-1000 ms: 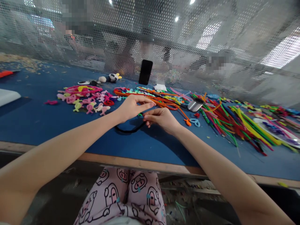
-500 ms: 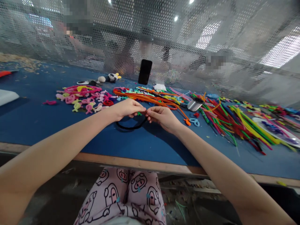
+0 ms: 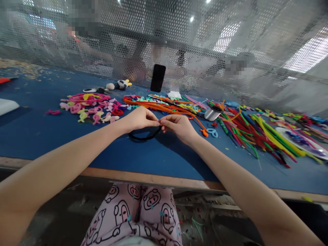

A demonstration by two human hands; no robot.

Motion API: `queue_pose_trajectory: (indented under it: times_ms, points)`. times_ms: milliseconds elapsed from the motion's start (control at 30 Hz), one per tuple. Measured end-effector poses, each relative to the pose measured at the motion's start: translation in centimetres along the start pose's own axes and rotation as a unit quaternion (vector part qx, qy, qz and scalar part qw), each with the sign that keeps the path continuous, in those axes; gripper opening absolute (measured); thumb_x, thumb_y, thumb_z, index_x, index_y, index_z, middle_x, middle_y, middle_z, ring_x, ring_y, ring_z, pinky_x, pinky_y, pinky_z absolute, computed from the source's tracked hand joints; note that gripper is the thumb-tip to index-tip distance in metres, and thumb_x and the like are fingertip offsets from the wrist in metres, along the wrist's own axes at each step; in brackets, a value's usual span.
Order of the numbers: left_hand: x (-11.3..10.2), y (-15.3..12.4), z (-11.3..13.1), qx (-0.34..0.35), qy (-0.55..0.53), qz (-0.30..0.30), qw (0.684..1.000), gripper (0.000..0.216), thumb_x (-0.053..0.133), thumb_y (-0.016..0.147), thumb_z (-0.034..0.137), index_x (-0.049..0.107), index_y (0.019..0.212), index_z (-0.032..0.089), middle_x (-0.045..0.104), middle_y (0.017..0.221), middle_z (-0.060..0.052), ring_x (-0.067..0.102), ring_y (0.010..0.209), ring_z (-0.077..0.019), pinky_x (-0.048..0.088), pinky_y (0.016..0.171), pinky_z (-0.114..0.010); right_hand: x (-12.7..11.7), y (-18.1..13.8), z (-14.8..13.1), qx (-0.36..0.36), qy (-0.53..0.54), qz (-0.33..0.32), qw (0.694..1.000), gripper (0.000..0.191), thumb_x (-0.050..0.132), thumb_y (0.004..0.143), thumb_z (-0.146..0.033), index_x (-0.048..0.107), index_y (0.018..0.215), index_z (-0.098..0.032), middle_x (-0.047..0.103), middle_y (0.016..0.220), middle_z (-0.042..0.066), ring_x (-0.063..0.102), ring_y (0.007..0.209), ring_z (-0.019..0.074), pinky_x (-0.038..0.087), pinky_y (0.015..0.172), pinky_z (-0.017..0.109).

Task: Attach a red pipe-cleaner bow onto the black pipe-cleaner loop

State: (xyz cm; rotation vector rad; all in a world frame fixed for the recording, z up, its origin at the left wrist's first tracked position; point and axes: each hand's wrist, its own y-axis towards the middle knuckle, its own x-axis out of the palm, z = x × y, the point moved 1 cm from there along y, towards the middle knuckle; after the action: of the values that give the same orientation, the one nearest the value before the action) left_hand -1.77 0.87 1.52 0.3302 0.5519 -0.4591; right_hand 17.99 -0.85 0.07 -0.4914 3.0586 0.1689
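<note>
My left hand point(image 3: 140, 119) and my right hand point(image 3: 177, 125) meet fingertip to fingertip just above the blue table point(image 3: 36, 133). Both are closed in a pinch on a black pipe cleaner point(image 3: 145, 137), whose loop hangs down and curves below the left hand, near the table top. Right behind the hands lies a bundle of long orange pipe cleaners point(image 3: 164, 106). What the fingertips grip at the meeting point is too small to make out beyond the black strand.
A heap of pink and yellow twisted shapes point(image 3: 89, 107) lies at the back left. Many coloured pipe cleaners point(image 3: 256, 131) spread over the right. A wire spool point(image 3: 212, 113), a black phone point(image 3: 158, 78) leaning on the mesh screen and a white plate point(image 3: 302, 141) stand nearby.
My left hand, open-fingered and raised a second ago, has come down and closed in a pinch against the right hand's fingertips. The black loop has lifted slightly.
</note>
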Motion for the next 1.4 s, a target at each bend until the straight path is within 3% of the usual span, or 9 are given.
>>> queue_pose_trajectory:
  times_ms: [333,600,800,967,1167,1400]
  points:
    - [0.9,0.0,0.2,0.011,-0.015,0.058,0.998,0.021,0.074,0.074,0.034,0.08,0.083,0.016,0.077,0.077,-0.005,0.066,0.071,-0.0171,0.048,0.068,-0.027,-0.3,-0.2,-0.8,-0.04,-0.087,0.01,0.995,0.026,0.082,0.071,-0.039,0.076,0.08,-0.015,0.071,0.065,0.003,0.064,0.056,0.0139,0.057,0.058,0.031]
    - [1.0,0.3,0.4,0.031,0.063,0.056,0.996,0.019,0.067,0.077,0.031,0.077,0.083,0.016,0.073,0.073,-0.004,0.061,0.067,-0.0158,0.045,0.069,-0.028,-0.3,0.0,-0.8,-0.054,-0.15,0.011,0.987,0.02,0.075,0.077,-0.035,0.072,0.08,-0.015,0.067,0.063,0.002,0.06,0.053,0.0127,0.051,0.055,0.028]
    - [1.3,0.3,0.5,0.0,0.013,0.014,1.0,0.025,0.06,0.082,0.034,0.075,0.09,0.016,0.073,0.09,-0.004,0.061,0.083,-0.018,0.043,0.075,-0.028,-0.3,0.0,-0.7,-0.066,-0.144,-0.008,0.987,0.022,0.072,0.079,-0.039,0.067,0.08,-0.018,0.062,0.065,-0.001,0.057,0.057,0.0122,0.048,0.058,0.028]
    - [1.3,0.0,0.5,-0.058,-0.078,-0.039,0.995,0.024,0.061,0.08,0.036,0.074,0.088,0.018,0.061,0.072,0.0,0.047,0.062,-0.0126,0.034,0.056,-0.026,-0.7,0.0,-0.9,-0.079,-0.167,-0.033,0.982,0.021,0.071,0.08,-0.039,0.067,0.081,-0.018,0.064,0.069,0.001,0.058,0.061,0.0133,0.049,0.062,0.029]
    - [1.1,0.1,0.3,-0.088,-0.13,-0.075,0.985,0.023,0.07,0.073,0.038,0.077,0.085,0.019,0.063,0.075,-0.001,0.045,0.063,-0.0117,0.032,0.056,-0.026,-1.3,-0.4,-1.3,-0.133,-0.278,-0.044,0.95,0.014,0.065,0.083,-0.031,0.07,0.084,-0.018,0.068,0.074,0.003,0.06,0.065,0.0155,0.048,0.063,0.031]
    - [0.8,0.4,-0.1,-0.098,-0.148,-0.107,0.978,0.031,0.076,0.067,0.038,0.08,0.091,0.019,0.073,0.091,-0.006,0.053,0.077,-0.0147,0.034,0.061,-0.025,-1.7,-0.4,-1.8,-0.203,-0.346,-0.077,0.913,0.012,0.061,0.084,-0.02,0.073,0.087,-0.021,0.073,0.086,0.004,0.064,0.074,0.0171,0.051,0.073,0.032]
